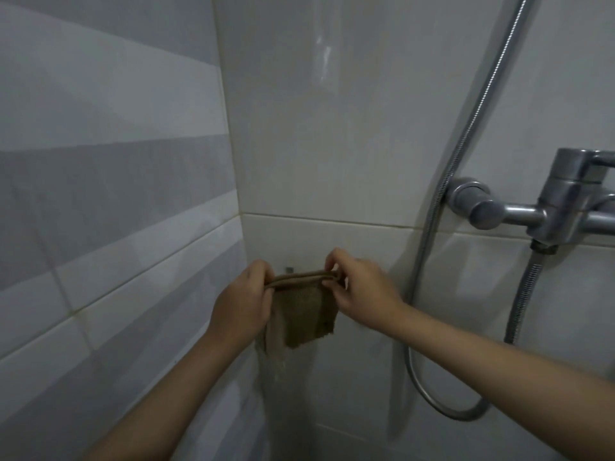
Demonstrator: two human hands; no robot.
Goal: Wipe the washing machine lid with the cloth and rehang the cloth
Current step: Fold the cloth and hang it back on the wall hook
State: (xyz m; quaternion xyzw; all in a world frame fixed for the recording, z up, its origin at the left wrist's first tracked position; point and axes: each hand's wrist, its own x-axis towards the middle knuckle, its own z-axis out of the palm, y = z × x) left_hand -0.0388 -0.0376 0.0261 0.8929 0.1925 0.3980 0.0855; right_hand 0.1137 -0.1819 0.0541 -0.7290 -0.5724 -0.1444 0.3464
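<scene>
Your left hand [244,302] is closed around the left end of the cloth [304,319], and your right hand [357,289] pinches the right end of its top edge between thumb and fingertips, so the edge is stretched level between the two hands. The cloth is an olive-brown piece with a coarse woven face and a thicker rolled border on top; its lower edge looks frayed, and a paler, thin layer hangs lower on the left side. It hangs in front of the white tiled wall [332,144], close to the corner. Just behind the top edge you can see a small metal hook [289,269] on the wall, and I cannot tell if the cloth is already caught on it. The washing machine lid is not in view, so I judge you are at the rehanging step. To do it well, keep the border tight, bring it a little above the hook, then lower it so the hook goes under the border or through its loop, if there is one. Release one hand first and see that the cloth holds. The tiles are glossy and smooth, so the cloth cannot grip them. To the right, the ribbed metal shower hose [466,138] and the chrome mixer tap [562,204] stand well apart from your work.
</scene>
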